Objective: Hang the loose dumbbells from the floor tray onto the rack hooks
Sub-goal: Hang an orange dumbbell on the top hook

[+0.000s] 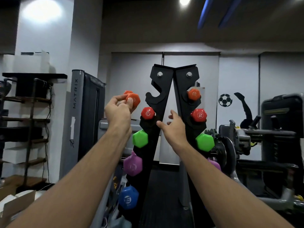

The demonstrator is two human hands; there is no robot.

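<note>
A black A-shaped rack (166,89) stands straight ahead. My left hand (117,111) is shut on a small orange dumbbell (134,99), held just left of the rack's bare top left hook (153,95). My right hand (175,127) is open, fingers spread, in front of the rack's middle between the two uprights. On the left hooks hang a red dumbbell (147,113), a green one (140,139), a purple one (133,165) and a blue one (128,198). The right side holds an orange dumbbell (194,94), a red one (198,115) and a green one (205,142). The floor tray is out of view.
A grey Matrix machine (87,116) stands left of the rack, with a dark shelf unit (31,122) further left. Gym machines (266,137) crowd the right side. Cardboard boxes (14,204) lie at the lower left.
</note>
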